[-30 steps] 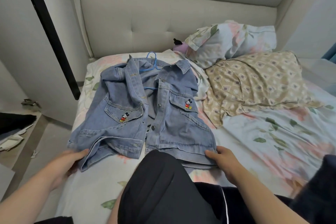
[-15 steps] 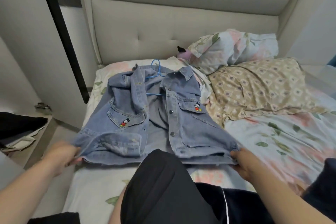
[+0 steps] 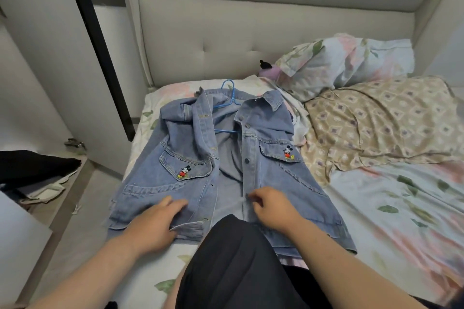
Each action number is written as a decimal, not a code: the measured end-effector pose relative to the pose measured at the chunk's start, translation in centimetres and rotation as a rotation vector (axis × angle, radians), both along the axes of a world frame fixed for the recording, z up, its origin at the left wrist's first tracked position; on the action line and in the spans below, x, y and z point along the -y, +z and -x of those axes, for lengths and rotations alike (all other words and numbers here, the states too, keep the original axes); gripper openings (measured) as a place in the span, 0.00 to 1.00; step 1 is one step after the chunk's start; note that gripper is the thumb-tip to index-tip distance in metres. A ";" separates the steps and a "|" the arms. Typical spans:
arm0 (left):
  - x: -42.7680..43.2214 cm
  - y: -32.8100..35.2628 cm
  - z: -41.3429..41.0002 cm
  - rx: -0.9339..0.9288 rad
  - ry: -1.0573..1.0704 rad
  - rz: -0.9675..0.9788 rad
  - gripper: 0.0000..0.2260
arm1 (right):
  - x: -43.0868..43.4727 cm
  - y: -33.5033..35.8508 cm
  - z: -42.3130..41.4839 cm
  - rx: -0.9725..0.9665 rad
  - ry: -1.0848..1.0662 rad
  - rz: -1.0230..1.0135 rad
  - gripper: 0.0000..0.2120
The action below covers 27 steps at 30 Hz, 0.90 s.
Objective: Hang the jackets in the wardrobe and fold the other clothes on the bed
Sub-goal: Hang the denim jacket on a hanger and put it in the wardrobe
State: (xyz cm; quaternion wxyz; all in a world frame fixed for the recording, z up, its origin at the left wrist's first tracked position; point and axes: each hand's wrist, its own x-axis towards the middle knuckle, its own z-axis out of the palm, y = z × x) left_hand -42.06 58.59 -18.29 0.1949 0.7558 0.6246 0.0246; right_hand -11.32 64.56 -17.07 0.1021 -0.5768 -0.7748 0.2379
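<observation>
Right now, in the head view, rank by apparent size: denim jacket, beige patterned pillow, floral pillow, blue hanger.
1. denim jacket, though it lies nearest the camera.
2. beige patterned pillow.
3. floral pillow.
4. blue hanger, mostly hidden inside the jacket.

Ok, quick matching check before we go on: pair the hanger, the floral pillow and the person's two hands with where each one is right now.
Things:
1. blue hanger
2. floral pillow
3. left hand
4. right hand

Places or states:
A. fingers curled at the button edge of the denim jacket
B. up by the headboard
C. inside the jacket's neck, with its hook showing past the collar
D. fingers straight, resting on the jacket's buttonhole-side panel near the hem

Pairs: 1-C, 2-B, 3-D, 4-A
</observation>
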 end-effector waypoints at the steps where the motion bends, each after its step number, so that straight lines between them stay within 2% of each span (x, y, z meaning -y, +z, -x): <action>1: -0.1 -0.4 0.0 -0.031 -0.034 -0.004 0.18 | -0.5 -0.3 0.6 0.042 0.025 -0.003 0.10; 3: 0.0 -1.0 0.0 -0.129 -0.095 0.066 0.11 | -1.5 -0.9 1.5 0.133 0.060 0.004 0.08; 4: 0.2 -1.2 -0.1 -0.139 -0.086 0.162 0.12 | -1.9 -1.1 1.8 0.167 0.062 0.013 0.07; 6: 0.2 -1.4 -0.7 0.006 -0.012 0.313 0.16 | -2.8 -1.7 2.0 0.186 0.026 0.021 0.07; 8: -0.5 -1.2 -1.6 0.251 0.130 0.373 0.13 | -3.3 -2.5 2.0 0.190 -0.022 0.021 0.09; 9: -1.4 -1.4 -2.1 0.341 0.198 0.349 0.10 | -3.4 -2.9 2.0 0.195 -0.031 0.025 0.09; 10: -2.4 -1.4 -2.6 0.349 0.209 0.281 0.07 | -3.5 -3.2 2.0 0.199 -0.033 0.028 0.10; 12: -3.9 -1.9 -3.8 0.305 0.208 0.192 0.11 | -3.8 -3.7 1.9 0.185 -0.038 0.039 0.08; 14: -4.6 -3.3 -4.8 0.255 0.165 0.169 0.14 | -4.2 -3.8 2.0 0.093 -0.082 0.080 0.04; 16: -5.0 -4.8 -5.3 0.181 0.132 0.149 0.31 | -4.9 -3.6 2.3 -0.059 -0.155 0.122 0.07; 18: -6.0 -5.8 -5.4 0.210 0.143 0.115 0.39 | -6.0 -3.4 2.8 -0.186 -0.227 0.108 0.10; 20: -7.2 -6.3 -5.6 0.258 0.164 0.061 0.38 | -6.9 -3.5 3.4 -0.306 -0.294 0.102 0.10; 23: -8.1 -6.4 -6.0 0.297 0.211 -0.056 0.31 | -7.6 -4.3 3.9 -0.398 -0.326 0.162 0.08; 25: -8.0 -6.4 -5.7 0.323 0.187 -0.103 0.29 | -7.6 -4.9 3.9 -0.389 -0.278 0.190 0.05; 27: -7.2 -6.5 -4.9 0.311 0.125 -0.082 0.31 | -7.0 -5.1 3.7 -0.298 -0.198 0.147 0.08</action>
